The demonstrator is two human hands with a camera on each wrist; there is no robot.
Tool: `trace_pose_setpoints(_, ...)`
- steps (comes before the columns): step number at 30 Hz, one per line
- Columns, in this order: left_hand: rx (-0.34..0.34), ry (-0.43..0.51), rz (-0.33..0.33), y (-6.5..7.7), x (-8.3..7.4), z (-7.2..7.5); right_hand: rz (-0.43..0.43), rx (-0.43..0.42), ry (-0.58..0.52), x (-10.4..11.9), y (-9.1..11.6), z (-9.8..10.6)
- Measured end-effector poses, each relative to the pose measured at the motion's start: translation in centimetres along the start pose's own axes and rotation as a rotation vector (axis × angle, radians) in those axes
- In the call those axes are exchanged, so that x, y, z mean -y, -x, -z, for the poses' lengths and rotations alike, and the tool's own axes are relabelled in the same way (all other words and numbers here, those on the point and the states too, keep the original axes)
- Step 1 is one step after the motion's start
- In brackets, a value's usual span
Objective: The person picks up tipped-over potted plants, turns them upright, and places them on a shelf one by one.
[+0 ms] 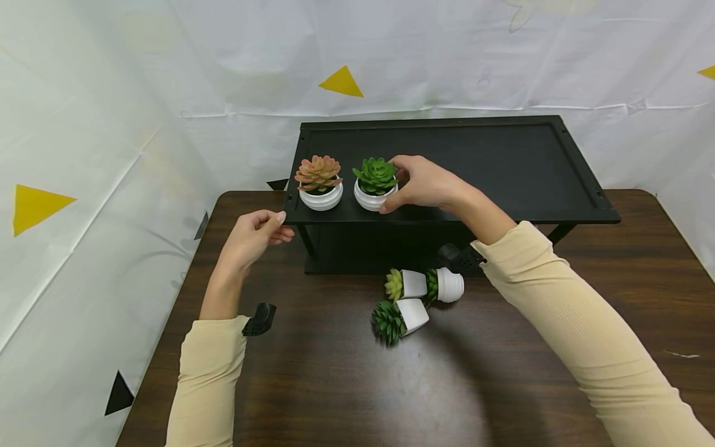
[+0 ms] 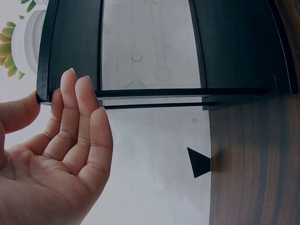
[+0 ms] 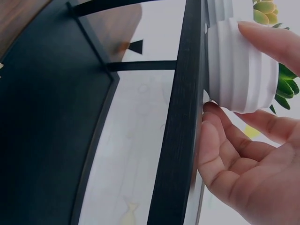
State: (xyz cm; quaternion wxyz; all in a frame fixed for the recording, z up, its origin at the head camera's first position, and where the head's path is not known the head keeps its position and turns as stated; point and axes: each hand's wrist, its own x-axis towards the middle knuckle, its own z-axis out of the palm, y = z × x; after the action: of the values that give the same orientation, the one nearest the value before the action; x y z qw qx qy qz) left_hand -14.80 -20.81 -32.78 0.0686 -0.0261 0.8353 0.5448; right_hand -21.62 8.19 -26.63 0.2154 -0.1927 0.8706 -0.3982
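A black two-tier shelf [image 1: 475, 161] bears two potted succulents near its left end. One, pinkish-orange [image 1: 318, 174] in a ribbed white pot, is at the front left corner. Beside it is a green succulent [image 1: 375, 177], whose white pot [image 3: 241, 65] my right hand [image 1: 427, 183] grips between thumb and fingers; the pot's base is on or very near the shelf top. My left hand [image 1: 257, 233] pinches the shelf's front left corner, thumb against the edge and index finger underneath, as the left wrist view shows. Its other fingers [image 2: 86, 112] extend loosely.
Several potted succulents lie on their sides on the dark wooden table [image 1: 313, 372] before the shelf: a yellow-green one [image 1: 413, 284], a dark green one [image 1: 412, 315] and a rounder pot [image 1: 450, 285]. White sheeting [image 1: 251, 68] hangs behind and at left.
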Motion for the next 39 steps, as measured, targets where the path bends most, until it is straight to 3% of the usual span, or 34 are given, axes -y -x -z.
trace_pose_setpoints(14,0.003,0.005,-0.007,0.0,0.1,0.0,-0.019,0.005,-0.050,-0.5,1.3,0.9)
trace_pose_setpoints(25,0.004,0.004,-0.008,0.0,0.1,-0.1,0.003,-0.035,-0.024,-0.3,3.1,1.6)
trace_pose_setpoints(39,0.002,0.003,-0.010,0.0,0.1,-0.1,0.049,-0.049,-0.005,-1.2,5.1,1.0)
